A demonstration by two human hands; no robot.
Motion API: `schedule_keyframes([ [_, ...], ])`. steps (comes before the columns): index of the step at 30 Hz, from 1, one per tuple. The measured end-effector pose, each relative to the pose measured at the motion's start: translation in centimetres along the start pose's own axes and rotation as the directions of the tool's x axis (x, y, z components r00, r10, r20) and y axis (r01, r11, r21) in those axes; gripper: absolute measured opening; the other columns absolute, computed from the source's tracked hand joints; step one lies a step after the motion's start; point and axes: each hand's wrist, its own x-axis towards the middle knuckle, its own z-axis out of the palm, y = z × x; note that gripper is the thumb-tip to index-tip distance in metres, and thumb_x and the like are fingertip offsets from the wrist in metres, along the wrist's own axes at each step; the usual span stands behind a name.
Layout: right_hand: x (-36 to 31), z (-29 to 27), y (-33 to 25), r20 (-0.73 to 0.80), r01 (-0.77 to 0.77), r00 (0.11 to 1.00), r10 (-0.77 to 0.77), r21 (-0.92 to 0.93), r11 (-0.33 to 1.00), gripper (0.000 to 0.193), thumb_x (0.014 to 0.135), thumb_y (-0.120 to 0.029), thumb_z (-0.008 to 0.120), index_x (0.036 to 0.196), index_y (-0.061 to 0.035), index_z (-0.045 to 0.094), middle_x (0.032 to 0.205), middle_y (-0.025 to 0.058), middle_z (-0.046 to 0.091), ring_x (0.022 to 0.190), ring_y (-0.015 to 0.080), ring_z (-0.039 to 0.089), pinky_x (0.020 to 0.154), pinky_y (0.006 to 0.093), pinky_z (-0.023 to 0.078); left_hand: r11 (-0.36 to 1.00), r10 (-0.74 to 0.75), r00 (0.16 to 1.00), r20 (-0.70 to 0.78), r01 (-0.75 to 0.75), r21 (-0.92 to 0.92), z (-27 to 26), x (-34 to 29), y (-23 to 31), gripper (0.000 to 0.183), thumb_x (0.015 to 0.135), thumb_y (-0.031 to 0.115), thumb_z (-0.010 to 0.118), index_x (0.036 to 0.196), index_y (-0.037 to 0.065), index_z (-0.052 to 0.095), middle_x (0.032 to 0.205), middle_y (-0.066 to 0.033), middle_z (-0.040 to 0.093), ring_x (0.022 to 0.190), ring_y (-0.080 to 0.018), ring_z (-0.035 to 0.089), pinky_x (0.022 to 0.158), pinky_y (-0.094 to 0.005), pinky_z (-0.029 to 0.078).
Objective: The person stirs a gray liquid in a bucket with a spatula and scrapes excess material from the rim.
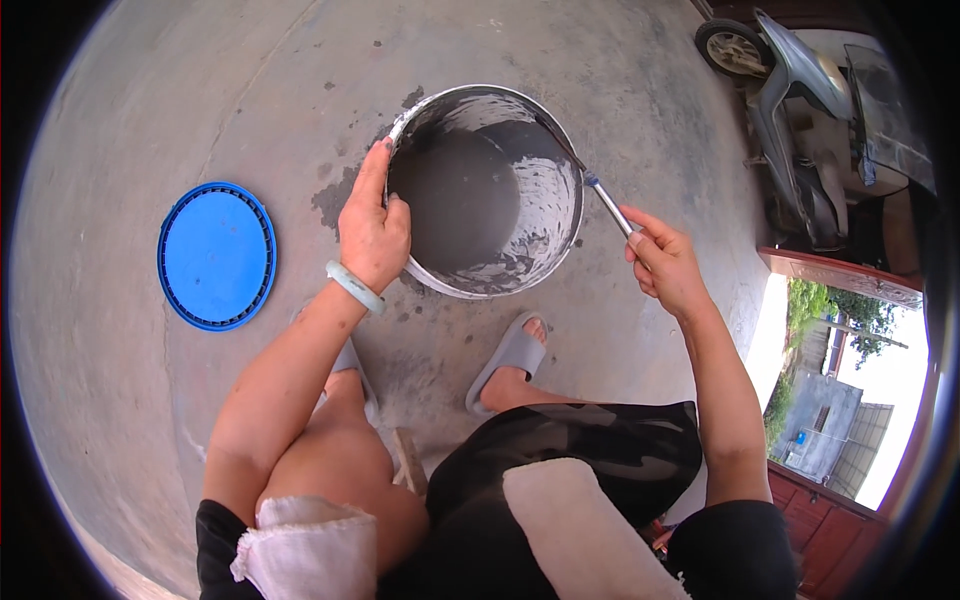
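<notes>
A round bucket (545,230) stands on the floor in front of me, tipped slightly, its inner wall smeared with white and grey paste. Grey, wet-looking paste (458,200) covers its bottom. My left hand (373,222) grips the bucket's left rim and wears a pale green bangle (355,287) at the wrist. In my right hand (665,262) is the silver handle of a slim tool (608,205). Its dark, thin end leans over the right rim and lies along the inner wall; its exact kind I cannot make out.
A blue round lid (217,256) lies on the concrete floor at the left. My feet in grey slippers (508,362) are just below the bucket. At the far right stand a silver scooter (800,110) and a red door (825,530) beside an opening to the outdoors.
</notes>
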Motion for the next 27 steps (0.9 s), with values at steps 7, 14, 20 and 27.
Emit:
schedule_keyframes([
  [7,2.9,1.1,0.8,0.089,0.094,0.991,-0.100,0.070,0.993,0.038,0.093,-0.009,0.050,0.131,-0.0074,0.052,0.075,0.0008,0.053,0.044,0.0034,0.037,0.036,0.0197,0.026,0.999,-0.035,0.999,0.032,0.035,-0.012,0.0,0.2,-0.3,0.058,0.078,-0.005,0.041,0.136,0.002,0.043,0.138,-0.0212,0.046,0.129,-0.0311,0.044,0.106,-0.0335,0.035],
  [14,1.3,-0.3,4.4,0.023,0.037,0.999,-0.042,0.183,0.982,0.038,0.093,-0.008,0.050,0.130,-0.0072,0.053,0.074,0.0018,0.053,0.043,0.0037,0.036,0.036,0.0195,0.028,0.998,-0.055,0.998,0.030,0.055,0.002,-0.2,0.0,0.2,0.060,0.077,-0.007,0.041,0.136,0.002,0.043,0.136,-0.0207,0.048,0.127,-0.0316,0.046,0.106,-0.0337,0.035],
  [20,2.7,0.3,5.2,0.055,0.074,0.994,-0.091,0.259,0.963,0.039,0.092,-0.009,0.052,0.131,-0.0068,0.053,0.074,0.0009,0.053,0.046,0.0031,0.038,0.038,0.0190,0.029,0.999,-0.023,0.998,0.061,0.025,-0.044,-0.7,0.2,-0.3,0.061,0.076,-0.009,0.039,0.137,0.002,0.043,0.137,-0.0191,0.048,0.129,-0.0282,0.045,0.106,-0.0319,0.034],
  [27,6.0,0.1,3.3,0.160,0.158,0.970,-0.182,0.154,0.975,0.038,0.092,-0.010,0.052,0.129,-0.0066,0.055,0.074,0.0010,0.054,0.044,0.0030,0.037,0.037,0.0191,0.029,0.998,-0.058,0.993,0.100,0.061,-0.028,-1.0,0.1,-0.3,0.062,0.077,-0.010,0.038,0.138,-0.001,0.041,0.133,-0.0138,0.052,0.122,-0.0199,0.047,0.101,-0.0262,0.036],
])
